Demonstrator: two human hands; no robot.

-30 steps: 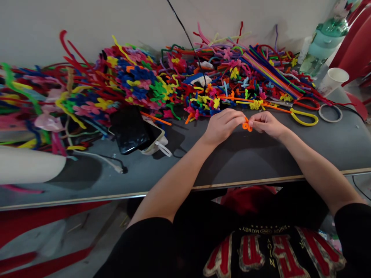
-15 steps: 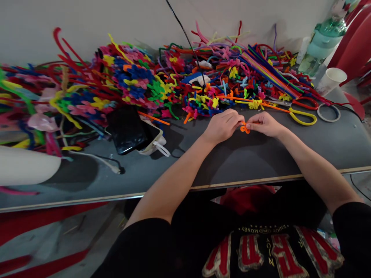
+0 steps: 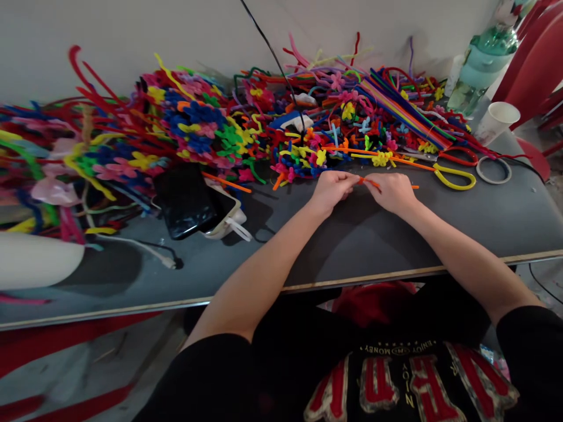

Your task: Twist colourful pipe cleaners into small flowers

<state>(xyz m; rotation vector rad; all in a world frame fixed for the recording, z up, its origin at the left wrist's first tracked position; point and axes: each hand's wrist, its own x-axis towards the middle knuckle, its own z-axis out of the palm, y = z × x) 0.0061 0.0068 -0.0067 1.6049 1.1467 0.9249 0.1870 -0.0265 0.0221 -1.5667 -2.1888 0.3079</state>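
An orange pipe cleaner is pinched between my two hands above the grey table, its middle showing in the small gap between the fingertips. My left hand is closed on its left part. My right hand is closed on the right part, with the back of the hand turned up. A short orange end sticks out past the right side of that hand. How the piece is bent under the fingers is hidden.
Behind the hands lies a heap of colourful pipe cleaners and flowers. Scissors with red and yellow handles, a tape ring, a paper cup and a bottle stand or lie right. A black phone lies left.
The small orange loops that hung between the fingertips no longer show. My right hand has turned over, its back now up, and an orange end now shows to its right. The view has shifted slightly.
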